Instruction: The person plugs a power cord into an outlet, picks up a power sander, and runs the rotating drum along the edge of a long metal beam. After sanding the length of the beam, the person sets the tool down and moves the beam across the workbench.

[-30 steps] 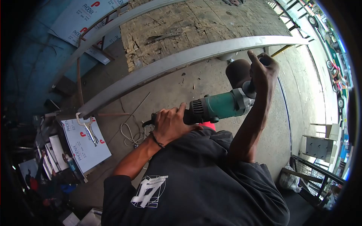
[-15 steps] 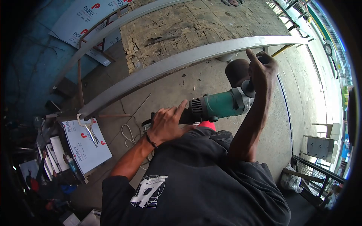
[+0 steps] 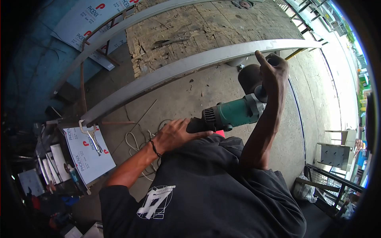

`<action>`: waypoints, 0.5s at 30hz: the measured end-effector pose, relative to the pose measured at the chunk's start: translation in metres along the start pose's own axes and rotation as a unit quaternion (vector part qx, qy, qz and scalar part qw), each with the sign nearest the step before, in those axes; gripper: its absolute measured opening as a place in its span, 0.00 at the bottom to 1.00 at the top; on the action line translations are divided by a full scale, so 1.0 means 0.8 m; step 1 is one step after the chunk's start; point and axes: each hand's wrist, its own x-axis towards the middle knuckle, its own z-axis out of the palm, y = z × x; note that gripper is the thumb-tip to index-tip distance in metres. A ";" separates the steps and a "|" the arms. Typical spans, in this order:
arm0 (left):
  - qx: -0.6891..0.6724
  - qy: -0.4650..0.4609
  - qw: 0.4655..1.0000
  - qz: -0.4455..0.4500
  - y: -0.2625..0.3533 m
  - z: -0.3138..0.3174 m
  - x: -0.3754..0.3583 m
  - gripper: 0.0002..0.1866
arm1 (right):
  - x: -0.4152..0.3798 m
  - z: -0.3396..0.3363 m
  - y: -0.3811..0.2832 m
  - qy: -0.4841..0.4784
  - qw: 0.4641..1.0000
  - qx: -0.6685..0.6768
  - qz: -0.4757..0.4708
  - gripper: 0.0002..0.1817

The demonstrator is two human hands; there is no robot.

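Note:
A green and black angle grinder (image 3: 237,112) lies across in front of my chest, below a long grey metal bar (image 3: 190,64). My left hand (image 3: 174,134) is closed round the grinder's black rear end. At the grinder's front, my right hand (image 3: 274,71) grips its dark side handle (image 3: 260,94), with the thumb stretched up against the bar's lower edge. The dark round guard (image 3: 250,76) shows beside the right hand; the disc cannot be made out.
A worn wooden board (image 3: 166,35) lies beyond the bar. A locking clamp (image 3: 91,137) hangs at the bar's left end. White cable (image 3: 133,144) is coiled on the floor. Tools crowd the left, and a black metal frame (image 3: 337,184) stands at the lower right.
My left hand has shifted left and down on the grinder's rear end, and its index finger no longer points up along the body. My right hand has moved slightly left.

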 end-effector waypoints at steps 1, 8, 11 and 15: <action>0.000 0.002 1.000 -0.001 -0.001 0.001 -0.001 0.40 | 0.001 0.001 0.001 0.000 1.000 -0.001 -0.002 0.20; 0.088 0.002 0.993 0.081 -0.019 -0.014 -0.002 0.35 | 0.006 -0.004 0.013 -0.009 0.998 0.045 0.047 0.20; 0.095 0.023 0.990 0.104 -0.023 -0.024 0.000 0.32 | -0.001 -0.007 0.006 -0.011 0.996 0.054 0.069 0.20; 0.092 0.065 0.987 0.115 -0.023 -0.026 0.001 0.28 | -0.005 -0.010 0.001 -0.015 0.996 0.051 0.078 0.20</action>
